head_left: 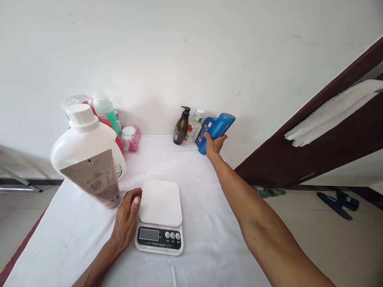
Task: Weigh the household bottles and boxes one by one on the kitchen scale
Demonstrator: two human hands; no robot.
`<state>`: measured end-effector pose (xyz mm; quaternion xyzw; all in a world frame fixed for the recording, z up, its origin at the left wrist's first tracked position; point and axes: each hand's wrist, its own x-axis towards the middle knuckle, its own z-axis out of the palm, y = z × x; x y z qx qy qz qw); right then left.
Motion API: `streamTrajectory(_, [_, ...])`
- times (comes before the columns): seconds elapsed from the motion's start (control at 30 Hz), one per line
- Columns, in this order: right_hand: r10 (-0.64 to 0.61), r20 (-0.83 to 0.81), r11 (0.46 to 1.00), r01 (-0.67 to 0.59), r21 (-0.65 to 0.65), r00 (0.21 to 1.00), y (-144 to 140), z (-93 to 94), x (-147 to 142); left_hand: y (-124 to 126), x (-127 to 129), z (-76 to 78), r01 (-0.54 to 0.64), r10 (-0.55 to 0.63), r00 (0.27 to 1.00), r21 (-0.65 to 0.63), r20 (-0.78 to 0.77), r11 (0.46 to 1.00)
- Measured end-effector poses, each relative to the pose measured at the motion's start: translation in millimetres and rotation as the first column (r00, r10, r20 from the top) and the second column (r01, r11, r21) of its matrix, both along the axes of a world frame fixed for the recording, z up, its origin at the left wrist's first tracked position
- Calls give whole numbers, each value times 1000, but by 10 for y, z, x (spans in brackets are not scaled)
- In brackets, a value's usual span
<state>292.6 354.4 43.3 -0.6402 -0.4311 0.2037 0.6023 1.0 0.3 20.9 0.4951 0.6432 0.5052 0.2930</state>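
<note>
At the back right of the table, my right hand grips a blue bottle low on its body; the bottle leans to the right near the wall. Close to its left stand a clear bottle with a white cap and a dark pump bottle. My left hand rests at the left edge of a white kitchen scale, fingers loosely bent and the thumb on top, with nothing seen in it. The scale's plate is bare and its display looks blank. A brown squeeze tube stands just left of that hand.
A large white jug stands at the left, with a green liquid bottle and a pink floral pack behind. White cloth covers the table. The wall borders the back. A dark door and slippers are at the right.
</note>
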Motion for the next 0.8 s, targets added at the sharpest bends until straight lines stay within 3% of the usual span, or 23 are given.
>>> streamTrajectory(0.33, [120,42,992,-118,-44,992,32,-10,5,9,8,-10,1,0,999,15,-52,1000])
streamTrajectory(0.5, [88,102,995,-82,-62,991,-374,-43,10,-5,18,7,0,1,1000,6,-13,1000])
streamTrajectory(0.63, [89,205,994,-99,41,975,-804,-26,-275,-17,34,19,33,-33,999,6,6,999])
streamTrajectory(0.7, [226,283,954,-270,127,932,-954,32,-596,-15,35,14,39,-39,999,15,9,999])
streamTrajectory(0.8, [598,322,761,-646,58,734,-1046,164,-1270,-10,31,-8,40,-40,999,14,19,999])
